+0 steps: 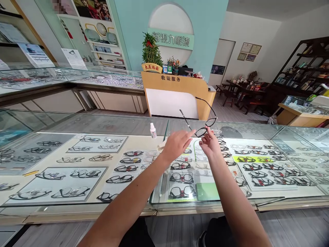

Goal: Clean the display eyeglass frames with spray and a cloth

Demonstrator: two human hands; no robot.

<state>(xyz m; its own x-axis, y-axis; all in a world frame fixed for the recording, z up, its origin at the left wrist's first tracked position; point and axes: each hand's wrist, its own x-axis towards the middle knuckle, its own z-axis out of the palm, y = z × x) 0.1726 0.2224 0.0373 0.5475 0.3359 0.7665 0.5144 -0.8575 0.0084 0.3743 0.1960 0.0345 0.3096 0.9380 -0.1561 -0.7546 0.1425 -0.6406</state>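
A pair of black-framed eyeglasses (211,122) is up above the glass counter, its temples unfolded and pointing away from me. The fingers of my right hand (210,143) pinch it near the bridge. My left hand (177,144) is beside it, fingers stretched out, the index fingertip at the rim of the left lens. Whether that fingertip touches the lens or the rim I cannot tell. A small white bottle (153,130) stands upright on the counter, to the left of my left hand. A pale flat item (161,146) shows partly behind that hand.
Under the glass counter (160,202) lie rows of eyeglasses (181,177) on trays, with a green card (207,191) among them. A yellow pencil-like item (31,173) is at the left. Beyond stand a wooden cashier desk (177,85), further display cases and a dark table (244,87).
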